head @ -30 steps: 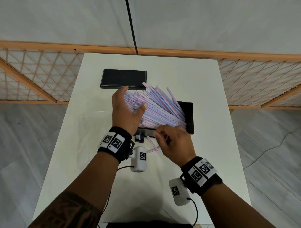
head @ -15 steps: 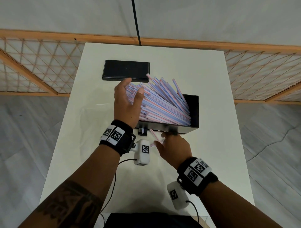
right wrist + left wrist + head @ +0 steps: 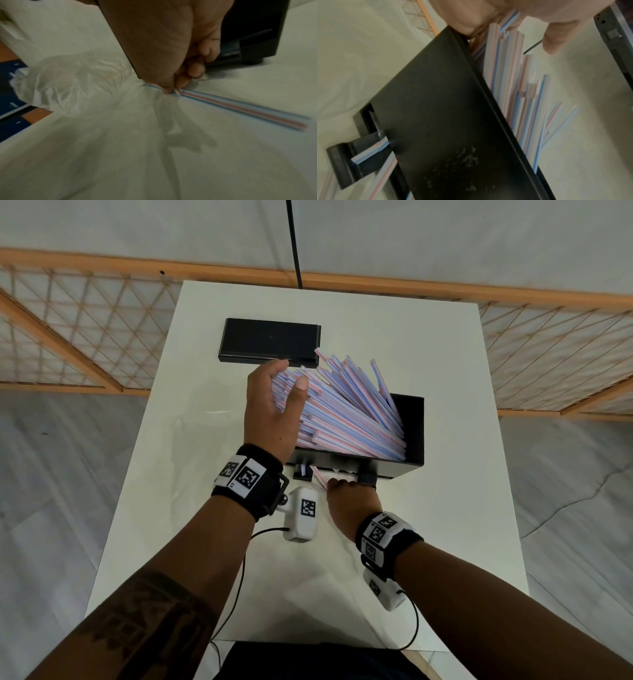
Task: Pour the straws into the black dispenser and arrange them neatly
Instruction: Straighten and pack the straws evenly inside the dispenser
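Dozens of straws (image 3: 346, 412) lean fanned and crooked in the black dispenser (image 3: 412, 436) mid-table; the left hand (image 3: 270, 412), fingers relaxed, cups their raised ends while the right hand (image 3: 352, 501) reaches below its front. Its lid (image 3: 270, 340) lies beyond, with bare table (image 3: 445, 542) around. Seen from the left wrist, these straws look light and slick, best steadied at the ends. From the right wrist, fingers (image 3: 181, 81) pinch stray straws (image 3: 240, 108) near a clear bag (image 3: 68, 81).
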